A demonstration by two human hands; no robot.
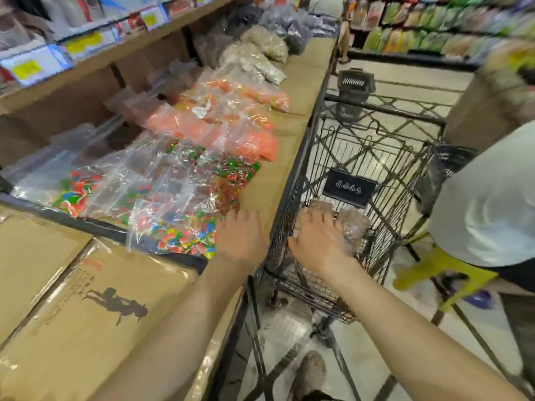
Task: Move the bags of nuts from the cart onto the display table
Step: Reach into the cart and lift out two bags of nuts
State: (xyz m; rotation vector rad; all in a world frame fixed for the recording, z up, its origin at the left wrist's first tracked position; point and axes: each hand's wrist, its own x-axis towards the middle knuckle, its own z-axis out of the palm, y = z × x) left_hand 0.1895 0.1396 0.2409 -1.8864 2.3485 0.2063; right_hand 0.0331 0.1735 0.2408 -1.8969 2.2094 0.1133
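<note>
1. Both hands reach forward: the right hand point(317, 241) is inside the black wire shopping cart point(373, 157), fingers spread and laid over a clear plastic bag of brown nuts point(351, 224). Whether they have closed on it I cannot tell.
2. Meanwhile the left hand point(241, 237) hovers open and empty, fingers loosely spread, over the near edge of the brown paper-covered display table point(292, 149), just beside the cart's left wall.
3. Judged from this, the step in hand is the pick: taking a bag out of the cart, with nothing yet lifted.
4. Next, the move calls for closing the right fingers on the slack plastic, lifting it over the cart's rim, and carrying it left to the bare strip along the table's cart-side edge.
5. Nuts in the cart: two bags seem to show near its front end, one partly under the right hand; more may be hidden.
6. On the table, by colour group: clear bags of multicoloured candy point(173, 227) at the near end, orange-filled bags point(249, 143) past them, and tan and grey bags further on. Overlap and blur prevent an exact count.
7. One cart, and one other person in a light shirt point(489, 204) at its right side.
</note>
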